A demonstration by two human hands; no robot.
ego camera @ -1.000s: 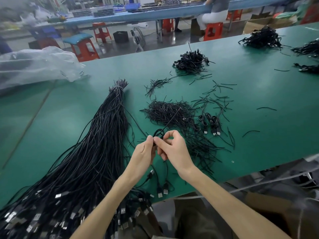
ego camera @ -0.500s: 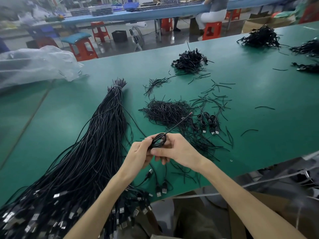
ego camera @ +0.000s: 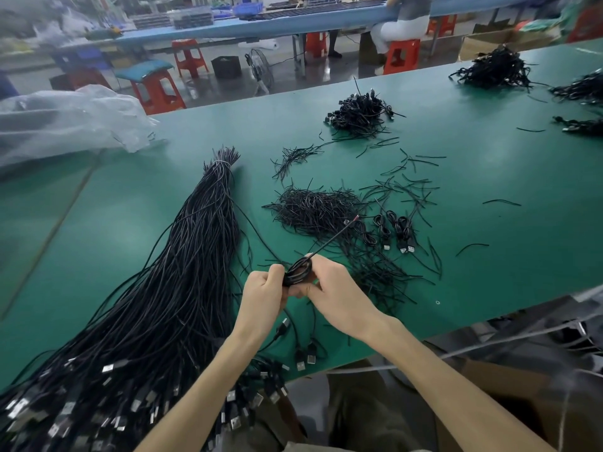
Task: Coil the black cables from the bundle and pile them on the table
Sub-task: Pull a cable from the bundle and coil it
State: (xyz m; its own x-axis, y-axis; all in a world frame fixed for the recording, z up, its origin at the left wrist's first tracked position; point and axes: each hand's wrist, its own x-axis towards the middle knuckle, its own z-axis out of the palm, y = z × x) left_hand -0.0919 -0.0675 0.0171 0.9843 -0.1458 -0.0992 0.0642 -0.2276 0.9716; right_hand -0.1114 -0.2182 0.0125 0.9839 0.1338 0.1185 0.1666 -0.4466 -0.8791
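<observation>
A person's left hand (ego camera: 262, 293) and right hand (ego camera: 339, 295) meet low over the near part of the green-topped table (ego camera: 489, 256). Both are clamped on one small coil of thin black cable (ego camera: 298, 272). The left grip is curled tight round the coil's 8 o'clock side. The right grip pinches it from 4 o'clock, fingers over the top. The coil's straight free end (ego camera: 332, 238) sticks out toward 1 o'clock (its tip shows a touch of red).

At 9 o'clock from the hands, the long bundle of black cables with silver plugs (ego camera: 182, 272) lies on the table. Its tied end points to 12 o'clock and its plug ends fan out at 7 o'clock, past the table's near edge. At 12 o'clock from the hands sits a loose heap of short black wire ties (ego camera: 313, 208). Just beside it, at 2 o'clock from the hands, a short row of coiled black cables (ego camera: 396, 230) lies side by side, plugs toward the near edge. Farther off at 1 o'clock is a rounded pile of coiled black cables (ego camera: 360, 112), and more dark piles (ego camera: 496, 68) lie at the table's far right. A crumpled clear plastic bag (ego camera: 65, 122) rests at 10 o'clock. At 6 o'clock from the hands, a few loose plug-ended black cables (ego camera: 305, 357) lie near the table's edge.
</observation>
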